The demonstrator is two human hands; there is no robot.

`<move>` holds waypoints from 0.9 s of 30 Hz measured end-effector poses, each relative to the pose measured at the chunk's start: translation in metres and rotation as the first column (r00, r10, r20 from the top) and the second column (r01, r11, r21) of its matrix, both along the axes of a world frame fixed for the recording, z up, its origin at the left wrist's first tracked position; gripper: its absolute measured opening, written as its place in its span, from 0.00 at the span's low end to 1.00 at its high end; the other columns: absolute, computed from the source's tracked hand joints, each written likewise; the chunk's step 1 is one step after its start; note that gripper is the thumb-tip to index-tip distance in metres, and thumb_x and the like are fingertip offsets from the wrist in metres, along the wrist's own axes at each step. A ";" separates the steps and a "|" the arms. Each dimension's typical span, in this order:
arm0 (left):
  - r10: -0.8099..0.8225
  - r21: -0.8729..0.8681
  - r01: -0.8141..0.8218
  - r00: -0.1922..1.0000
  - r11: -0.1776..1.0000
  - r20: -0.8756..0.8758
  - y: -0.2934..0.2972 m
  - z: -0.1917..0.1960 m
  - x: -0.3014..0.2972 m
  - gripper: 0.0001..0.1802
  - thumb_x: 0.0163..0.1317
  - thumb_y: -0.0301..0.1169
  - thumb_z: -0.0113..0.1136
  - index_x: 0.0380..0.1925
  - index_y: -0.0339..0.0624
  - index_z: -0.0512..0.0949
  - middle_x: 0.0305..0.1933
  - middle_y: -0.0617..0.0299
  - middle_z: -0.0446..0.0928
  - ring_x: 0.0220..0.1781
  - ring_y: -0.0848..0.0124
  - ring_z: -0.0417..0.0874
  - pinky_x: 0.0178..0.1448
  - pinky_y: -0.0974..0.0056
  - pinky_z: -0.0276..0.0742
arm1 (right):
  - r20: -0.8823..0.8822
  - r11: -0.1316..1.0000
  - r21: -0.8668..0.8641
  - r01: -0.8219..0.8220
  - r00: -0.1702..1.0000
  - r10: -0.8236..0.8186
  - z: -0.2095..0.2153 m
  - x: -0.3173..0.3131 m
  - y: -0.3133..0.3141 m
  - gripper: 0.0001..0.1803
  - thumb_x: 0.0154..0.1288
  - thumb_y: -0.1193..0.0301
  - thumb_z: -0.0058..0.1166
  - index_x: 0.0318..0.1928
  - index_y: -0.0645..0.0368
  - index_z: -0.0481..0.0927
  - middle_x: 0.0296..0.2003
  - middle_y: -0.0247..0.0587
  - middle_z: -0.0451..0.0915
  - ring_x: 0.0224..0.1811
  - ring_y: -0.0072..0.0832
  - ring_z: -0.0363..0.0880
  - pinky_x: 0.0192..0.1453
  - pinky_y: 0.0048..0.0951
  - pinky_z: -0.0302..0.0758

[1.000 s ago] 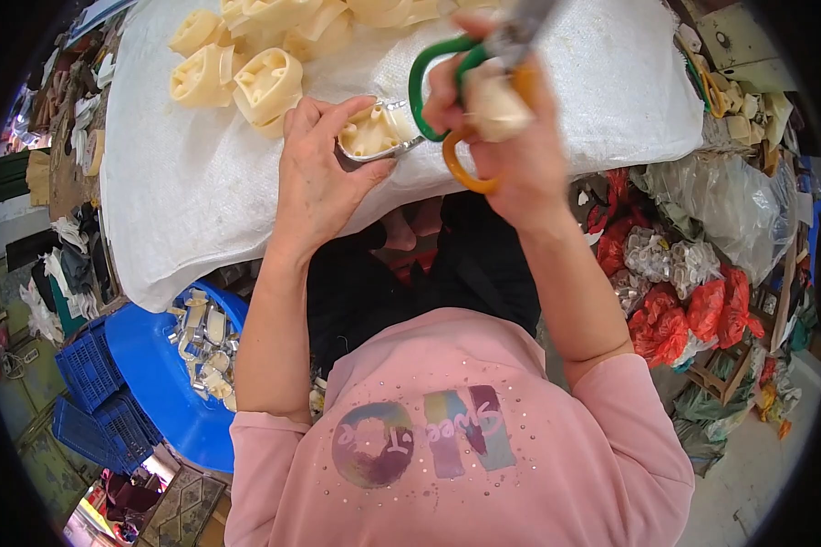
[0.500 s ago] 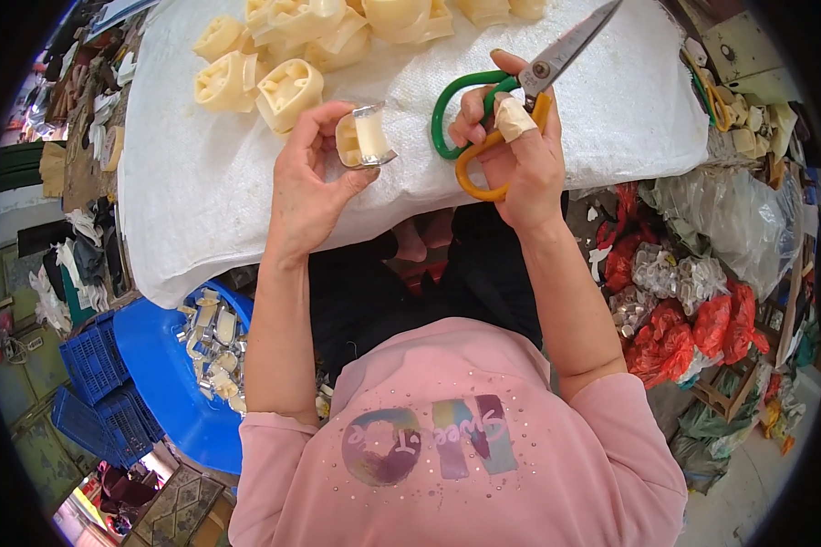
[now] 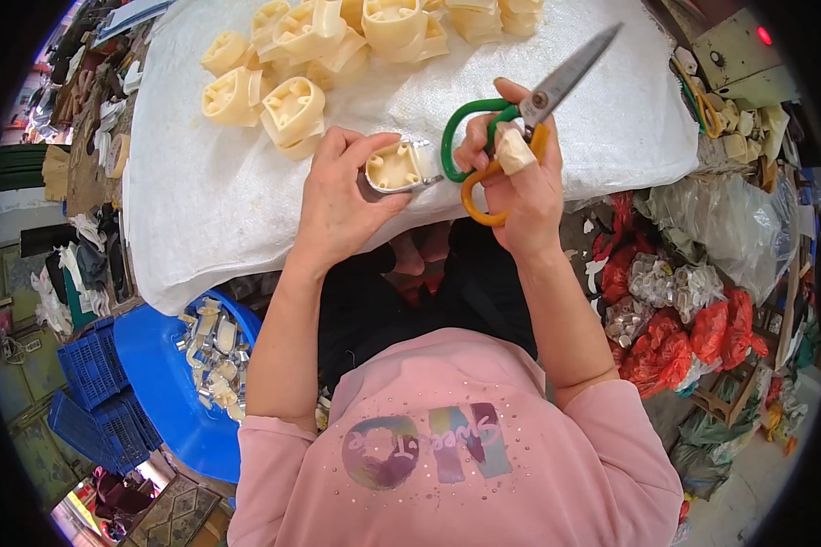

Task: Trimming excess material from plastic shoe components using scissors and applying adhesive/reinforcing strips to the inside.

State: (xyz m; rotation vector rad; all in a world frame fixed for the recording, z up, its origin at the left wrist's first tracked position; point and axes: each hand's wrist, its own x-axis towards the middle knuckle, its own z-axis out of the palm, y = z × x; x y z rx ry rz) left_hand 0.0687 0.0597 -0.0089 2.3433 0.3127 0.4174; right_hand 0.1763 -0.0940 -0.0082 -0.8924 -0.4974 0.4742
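Observation:
Between the thumb and fingers of my left hand (image 3: 345,196) is a small cream plastic part (image 3: 395,167) with a shiny silver band or film around its side. Its hollow face, with small posts inside, is turned up. My right hand (image 3: 523,187) holds a pair of scissors (image 3: 540,98) with one green and one orange handle, the blades together and pointing up to the right. Tan tape (image 3: 516,152) wraps one finger of that hand. Beyond my left hand, several cream plastic parts (image 3: 294,111) lie heaped on the white woven cover (image 3: 210,196).
At my left stands a blue tub (image 3: 160,365) with several silver-banded parts (image 3: 217,351) in it, next to blue crates (image 3: 91,365). Red plastic bags (image 3: 661,351) and clear plastic sheeting (image 3: 734,219) lie at right. Another orange-handled tool (image 3: 705,105) rests at the table's right side.
My left hand has moved right and slightly down, closer to the scissors. The plastic part has turned so its hollow face shows. The scissors have shifted slightly down.

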 end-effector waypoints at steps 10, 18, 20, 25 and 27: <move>0.029 -0.026 -0.030 0.999 0.999 -0.037 -0.004 0.005 0.003 0.32 0.36 0.24 0.72 0.49 0.42 0.78 0.34 0.61 0.66 0.39 0.67 0.71 0.46 0.67 0.69 | -0.078 0.978 0.205 -0.023 0.996 0.039 -0.005 -0.017 -0.001 0.26 0.66 0.71 0.44 0.64 0.59 0.58 0.34 0.39 0.69 0.33 0.22 0.66 0.41 0.27 0.67; 0.019 -0.041 -0.020 0.999 0.999 -0.028 -0.002 0.005 0.005 0.30 0.37 0.25 0.72 0.47 0.42 0.78 0.36 0.57 0.67 0.40 0.62 0.73 0.46 0.63 0.71 | -0.054 0.960 0.278 -0.042 0.997 0.059 0.005 0.014 0.005 0.23 0.68 0.72 0.41 0.62 0.61 0.57 0.34 0.40 0.69 0.33 0.23 0.65 0.41 0.29 0.68; 0.019 -0.051 -0.021 0.999 0.998 -0.037 -0.001 0.004 0.004 0.31 0.37 0.24 0.72 0.48 0.42 0.78 0.35 0.59 0.66 0.39 0.64 0.71 0.45 0.65 0.70 | -0.121 0.932 0.360 0.038 0.993 0.006 0.014 0.019 0.017 0.24 0.66 0.73 0.42 0.62 0.59 0.57 0.34 0.40 0.69 0.33 0.23 0.65 0.40 0.30 0.69; 0.050 -0.095 -0.049 0.999 0.994 0.006 0.007 -0.003 -0.004 0.32 0.36 0.26 0.72 0.48 0.41 0.77 0.35 0.60 0.66 0.38 0.65 0.70 0.43 0.65 0.68 | -0.207 0.966 0.255 -0.042 0.973 0.097 -0.014 0.008 0.044 0.26 0.64 0.72 0.47 0.62 0.57 0.58 0.34 0.38 0.70 0.33 0.23 0.67 0.40 0.28 0.68; -0.018 -0.009 0.019 0.997 1.000 0.069 0.007 -0.007 -0.001 0.31 0.35 0.28 0.71 0.47 0.42 0.77 0.36 0.57 0.67 0.39 0.61 0.71 0.44 0.61 0.69 | -0.196 0.970 0.239 -0.035 0.977 0.083 -0.018 0.011 0.034 0.26 0.65 0.70 0.50 0.62 0.56 0.59 0.34 0.38 0.70 0.33 0.24 0.67 0.42 0.30 0.69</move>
